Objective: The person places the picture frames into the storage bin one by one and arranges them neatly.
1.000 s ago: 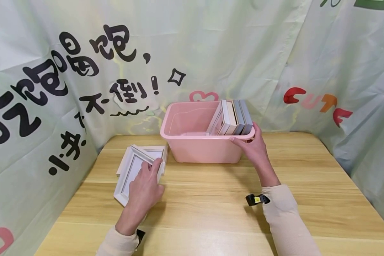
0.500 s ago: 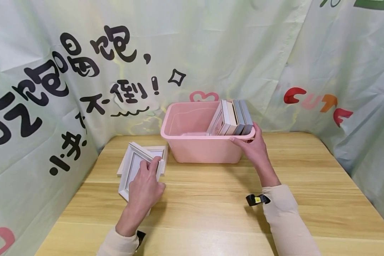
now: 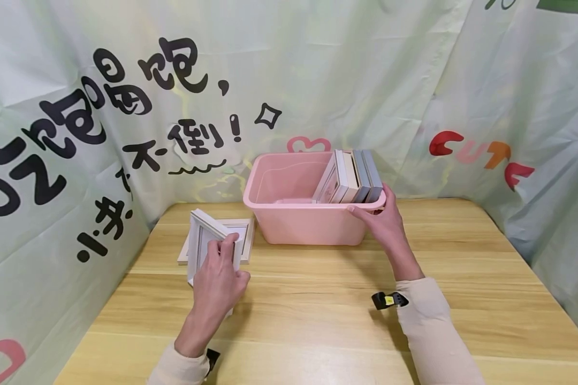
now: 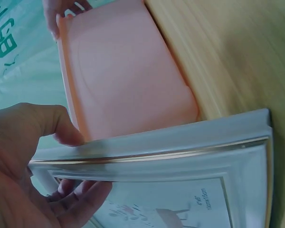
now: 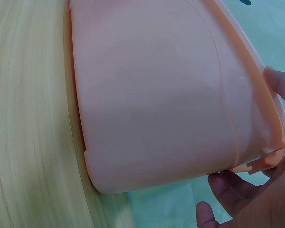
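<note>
My left hand point(image 3: 219, 280) grips a white picture frame point(image 3: 211, 223) by its edge, tilted up off the table. In the left wrist view the thumb lies on the frame's outer edge and the fingers curl over its front, where a printed picture shows. Another white frame point(image 3: 248, 235) lies flat on the table behind it. With my right hand point(image 3: 384, 222) I hold the right front corner of the pink bin's point(image 3: 310, 227) rim, thumb at the front. Several frames point(image 3: 349, 179), white, cream and grey-blue, stand on edge and lean together at the bin's right end.
The wooden table point(image 3: 308, 310) runs under everything. A light printed curtain point(image 3: 356, 80) hangs close behind the bin and along both sides. A black wrist strap point(image 3: 389, 300) sits at the right sleeve.
The picture frame in my left hand has swung more upright, its lower left corner rising off the table. My right hand and the bin stay in place.
</note>
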A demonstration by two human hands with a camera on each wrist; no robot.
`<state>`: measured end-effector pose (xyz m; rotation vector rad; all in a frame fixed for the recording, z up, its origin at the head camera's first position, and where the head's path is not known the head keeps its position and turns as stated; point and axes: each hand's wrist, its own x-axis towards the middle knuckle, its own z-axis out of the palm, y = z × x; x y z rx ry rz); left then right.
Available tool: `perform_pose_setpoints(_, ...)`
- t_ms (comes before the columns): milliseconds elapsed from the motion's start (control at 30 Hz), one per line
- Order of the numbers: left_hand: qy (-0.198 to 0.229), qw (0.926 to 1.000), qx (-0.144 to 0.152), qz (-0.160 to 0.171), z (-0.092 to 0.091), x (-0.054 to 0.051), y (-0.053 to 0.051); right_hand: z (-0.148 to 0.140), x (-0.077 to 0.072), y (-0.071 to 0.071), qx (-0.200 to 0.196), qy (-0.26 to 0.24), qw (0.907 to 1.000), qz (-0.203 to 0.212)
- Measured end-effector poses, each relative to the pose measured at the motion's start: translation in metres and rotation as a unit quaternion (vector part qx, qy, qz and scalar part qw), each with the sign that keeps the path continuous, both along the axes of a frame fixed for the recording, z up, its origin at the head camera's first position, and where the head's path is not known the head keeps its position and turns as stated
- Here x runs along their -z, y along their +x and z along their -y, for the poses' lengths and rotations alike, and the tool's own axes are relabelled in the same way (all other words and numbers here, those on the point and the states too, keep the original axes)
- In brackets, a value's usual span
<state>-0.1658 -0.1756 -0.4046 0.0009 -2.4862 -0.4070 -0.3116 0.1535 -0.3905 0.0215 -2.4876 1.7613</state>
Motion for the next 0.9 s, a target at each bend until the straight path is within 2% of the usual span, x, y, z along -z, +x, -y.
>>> perform_pose_setpoints(167,0.010,0.9997,-0.003,-0.022,0.0022,0.0026,0.0012,-0.0006,0.0001,0.0002,0.000,0.002,1.0000,0.004)
perform_pose_setpoints(400,0.010,0.9967,0.003,-0.080,0.0059,0.0079,0.0023,-0.0012,0.0000,-0.0002,0.000,0.003,1.0000,0.002)
perform_pose_setpoints(500,0.016,0.9962,0.001,-0.085,0.0071,0.0082,0.0038,-0.0011,0.0002,-0.0006,-0.001,0.003,1.0000,-0.001)
perform_pose_setpoints(700,0.040,0.9949,-0.028,-0.088,0.0087,0.0034,0.0091,-0.0015,0.0002,0.0000,0.001,0.004,1.0000,0.007)
perform_pose_setpoints(900,0.050,0.9920,-0.058,-0.101,0.0094,-0.0003,0.0090,-0.0017,0.0008,-0.0002,-0.001,0.009,0.9999,0.008)
